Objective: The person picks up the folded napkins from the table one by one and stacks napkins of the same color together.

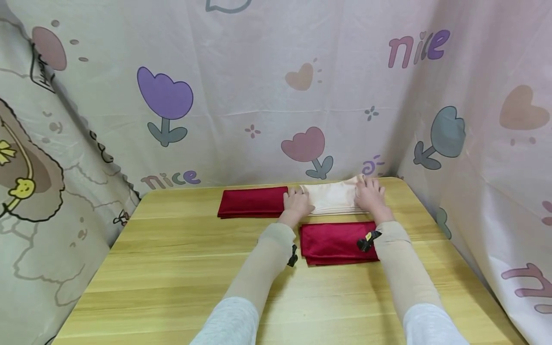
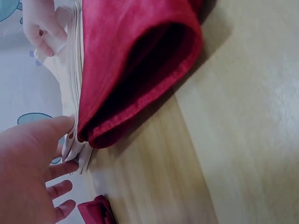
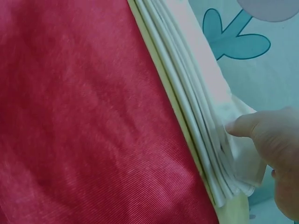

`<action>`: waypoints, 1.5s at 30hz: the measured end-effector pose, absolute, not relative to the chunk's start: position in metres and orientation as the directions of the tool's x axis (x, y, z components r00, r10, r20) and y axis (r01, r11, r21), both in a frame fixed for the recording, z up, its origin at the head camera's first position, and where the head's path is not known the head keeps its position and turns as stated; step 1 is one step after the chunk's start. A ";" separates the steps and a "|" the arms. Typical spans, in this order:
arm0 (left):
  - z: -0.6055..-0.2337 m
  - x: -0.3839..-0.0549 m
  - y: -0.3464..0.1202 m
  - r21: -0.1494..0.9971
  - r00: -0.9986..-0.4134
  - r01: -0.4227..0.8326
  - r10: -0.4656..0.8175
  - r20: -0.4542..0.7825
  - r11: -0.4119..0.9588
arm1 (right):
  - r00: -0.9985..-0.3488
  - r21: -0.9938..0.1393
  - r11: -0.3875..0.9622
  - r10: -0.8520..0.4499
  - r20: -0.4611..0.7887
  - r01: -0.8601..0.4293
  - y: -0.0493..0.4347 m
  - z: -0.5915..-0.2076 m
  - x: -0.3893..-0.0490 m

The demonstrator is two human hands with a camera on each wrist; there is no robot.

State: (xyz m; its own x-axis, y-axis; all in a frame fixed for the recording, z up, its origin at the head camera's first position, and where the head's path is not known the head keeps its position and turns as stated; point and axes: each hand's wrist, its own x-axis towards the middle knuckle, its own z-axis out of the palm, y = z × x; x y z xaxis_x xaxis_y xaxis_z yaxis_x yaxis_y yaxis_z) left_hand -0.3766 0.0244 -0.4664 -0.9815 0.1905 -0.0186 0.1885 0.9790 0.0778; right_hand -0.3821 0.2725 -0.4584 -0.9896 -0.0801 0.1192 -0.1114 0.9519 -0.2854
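A cream-coloured folded cloth (image 1: 332,196) of several layers lies near the table's back edge. My left hand (image 1: 298,207) holds its left end; in the left wrist view the thumb (image 2: 60,125) and fingers lie on either side of the layers. At the right end, my right hand (image 1: 372,196) pinches the cloth, and a corner flap stands slightly raised there. The right wrist view has that thumb (image 3: 240,126) on the cream fabric, the other fingers mostly hidden. A folded red cloth (image 1: 336,242) lies just in front, its open fold (image 2: 140,88) facing the left wrist camera.
Another folded red cloth (image 1: 252,202) lies left of the cream one, close by my left hand. All rest on a wooden table (image 1: 172,268). A printed curtain (image 1: 241,96) hangs behind the table and along both sides.
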 end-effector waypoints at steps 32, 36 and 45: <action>-0.465 -0.368 0.003 0.098 -0.967 0.216 0.227 -0.114 0.971 | -0.995 -0.279 0.958 -0.088 -0.046 -0.072 0.310 -0.479 -0.373; -0.462 -0.370 -0.001 0.090 -0.969 0.206 0.216 -0.119 0.974 | -0.996 -0.252 0.965 -0.086 -0.031 -0.075 0.315 -0.476 -0.371; -0.457 -0.365 -0.012 0.145 -0.976 0.197 0.208 -0.064 0.970 | -0.994 -0.230 0.967 -0.109 -0.006 -0.105 0.323 -0.467 -0.364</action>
State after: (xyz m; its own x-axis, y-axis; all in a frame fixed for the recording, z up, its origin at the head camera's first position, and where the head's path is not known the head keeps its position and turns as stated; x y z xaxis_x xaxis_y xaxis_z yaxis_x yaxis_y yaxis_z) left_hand -0.3650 -0.0117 -0.4568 -0.9760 0.2082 -0.0642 0.1973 0.9695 0.1451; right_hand -0.3637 0.3231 -0.4674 -0.9940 -0.1094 -0.0063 -0.1050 0.9675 -0.2302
